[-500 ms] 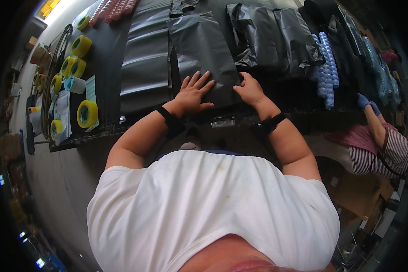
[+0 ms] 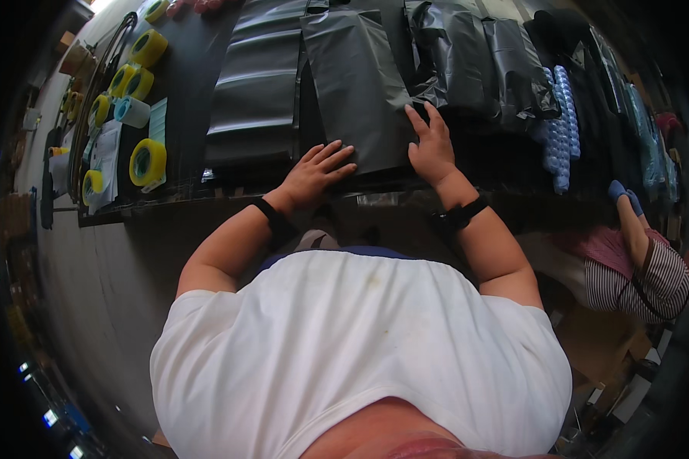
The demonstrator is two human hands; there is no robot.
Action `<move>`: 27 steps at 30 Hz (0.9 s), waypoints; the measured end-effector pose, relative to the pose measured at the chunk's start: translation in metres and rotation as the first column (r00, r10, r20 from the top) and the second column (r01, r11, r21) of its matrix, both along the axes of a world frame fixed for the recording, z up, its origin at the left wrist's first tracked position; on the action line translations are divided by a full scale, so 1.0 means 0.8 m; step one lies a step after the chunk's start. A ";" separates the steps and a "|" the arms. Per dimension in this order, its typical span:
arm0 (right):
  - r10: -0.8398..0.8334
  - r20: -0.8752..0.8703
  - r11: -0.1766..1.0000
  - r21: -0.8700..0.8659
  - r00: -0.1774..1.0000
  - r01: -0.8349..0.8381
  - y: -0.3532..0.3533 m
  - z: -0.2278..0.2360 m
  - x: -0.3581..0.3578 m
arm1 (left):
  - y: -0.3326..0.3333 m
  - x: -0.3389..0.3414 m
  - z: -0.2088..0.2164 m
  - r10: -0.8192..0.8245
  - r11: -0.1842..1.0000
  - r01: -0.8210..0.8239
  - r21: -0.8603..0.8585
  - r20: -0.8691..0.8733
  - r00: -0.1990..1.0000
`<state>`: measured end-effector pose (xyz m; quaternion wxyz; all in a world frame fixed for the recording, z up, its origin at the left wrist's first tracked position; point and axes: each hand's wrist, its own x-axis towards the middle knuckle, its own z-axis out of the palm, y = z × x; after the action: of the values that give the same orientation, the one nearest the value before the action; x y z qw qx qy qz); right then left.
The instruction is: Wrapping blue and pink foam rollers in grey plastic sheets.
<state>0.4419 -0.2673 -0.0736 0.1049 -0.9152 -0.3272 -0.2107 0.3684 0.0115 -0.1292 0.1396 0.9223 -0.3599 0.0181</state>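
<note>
A flat black plastic bag (image 2: 357, 84) lies lengthwise on the dark table in front of me. My left hand (image 2: 318, 174) rests on the bag's near left corner, fingers stretched out and slightly apart. At the bag's right edge is my right hand (image 2: 434, 149), its index and middle fingers extended and apart and nothing visible between them. Whether its fingertips touch the plastic, I cannot tell. Just left of the bag lies a pile of similar black plastic bags (image 2: 254, 96).
Yellow-rimmed tape rolls (image 2: 148, 162) and papers (image 2: 104, 157) sit at the table's left end. Filled-looking black packages (image 2: 455, 57) lie to the right, beside blue bubble-wrap rolls (image 2: 557, 130). A co-worker in a striped top (image 2: 631, 279) stands at far right, wearing blue gloves.
My left hand has slid toward the bag's near left corner. My right hand's fingers have opened out and reached farther along the right edge. The view has shifted slightly.
</note>
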 end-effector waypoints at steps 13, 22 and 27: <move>0.361 -0.377 0.929 0.068 0.853 -0.363 0.078 -0.048 -0.061 | -0.003 -0.004 0.003 0.077 0.989 -0.088 -0.116 -0.093 0.993; 0.244 -0.446 0.968 0.051 0.861 -0.247 0.086 -0.050 -0.071 | -0.006 -0.001 0.000 0.108 0.980 -0.124 -0.158 -0.105 0.989; 0.096 -0.609 0.979 -0.085 0.787 -0.186 0.102 -0.034 -0.064 | -0.009 0.000 -0.002 0.135 0.974 -0.154 -0.169 -0.115 0.984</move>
<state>0.3907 -0.1860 -0.1008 0.1541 -0.9125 -0.3585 0.1227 0.3683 0.0046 -0.1306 0.2379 0.9296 -0.2812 0.0128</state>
